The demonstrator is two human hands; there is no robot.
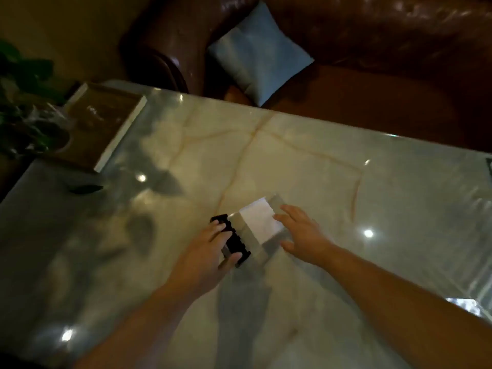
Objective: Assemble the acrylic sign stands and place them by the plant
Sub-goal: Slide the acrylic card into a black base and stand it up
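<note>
A clear acrylic sign panel with a white paper insert (259, 222) lies on the marble table (346, 195) near its middle. Its near edge meets a black base strip (235, 242). My left hand (213, 247) grips that black base, fingers over its far end and thumb at its near end. My right hand (300, 233) lies open and flat at the panel's right edge, fingertips touching it. The plant (24, 102) stands at the table's far left corner, dark and partly cut off.
A brown book with a white page edge (106, 123) lies by the plant. A dark leaf (86, 188) rests on the table's left side. Behind the table stands a brown leather sofa (372, 49) with a blue cushion (259, 53).
</note>
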